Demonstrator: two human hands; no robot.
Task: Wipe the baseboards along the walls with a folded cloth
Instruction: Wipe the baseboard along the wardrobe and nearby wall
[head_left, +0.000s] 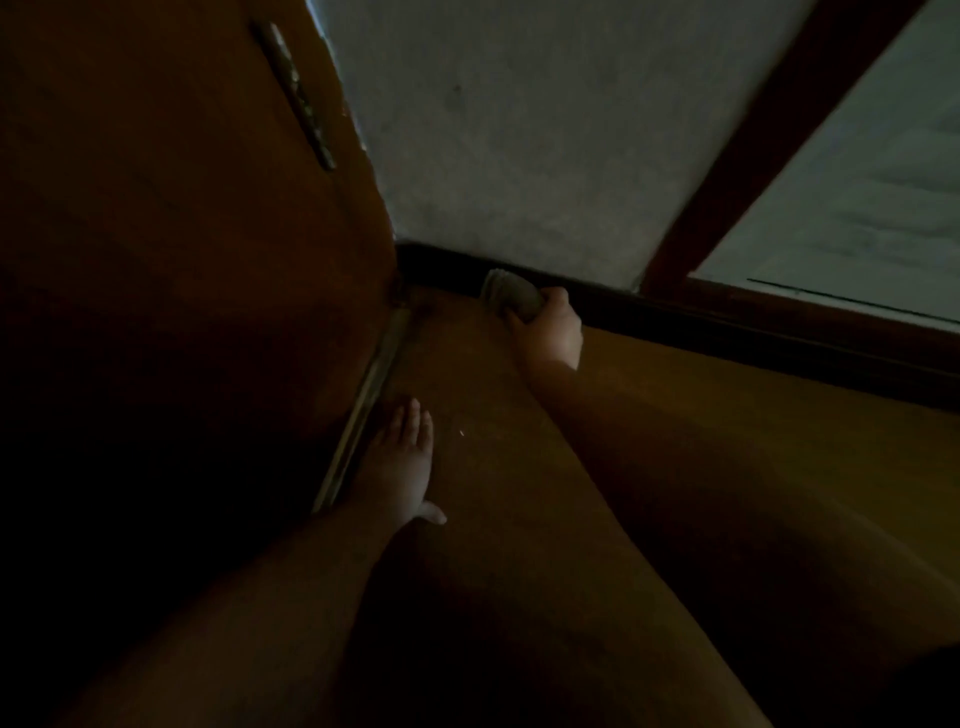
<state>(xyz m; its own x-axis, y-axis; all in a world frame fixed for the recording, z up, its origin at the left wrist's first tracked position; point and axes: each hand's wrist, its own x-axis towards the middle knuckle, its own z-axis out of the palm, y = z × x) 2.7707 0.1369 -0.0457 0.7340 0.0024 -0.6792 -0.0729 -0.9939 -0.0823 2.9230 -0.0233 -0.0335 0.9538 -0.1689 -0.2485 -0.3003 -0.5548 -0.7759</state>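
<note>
Dim lighting; detail is limited. The folded cloth (511, 296) is seen at frame centre, gripped by the right hand (553, 327) with fingers curled round its near end, and is held against the dark baseboard (727, 325) where that meets the pale wall (519, 156). The contact point lies just right of the corner formed with the wooden door (182, 234) at the left of the frame. The left hand (402, 462) is laid flat on the brown floor (727, 426), fingers straight and holding nothing, beside the metal threshold strip (363, 410) at lower centre-left; it is judged to be serving as a brace. Progress: wiping is judged to be under way at the corner end of this wall. No difference in cleanliness can be made out along the baseboard, so the wiped portion cannot be told. The long run toward the right edge of the frame, below the framed panel (857, 208) at upper right, appears to remain, as do any other walls, which are out of view.
</note>
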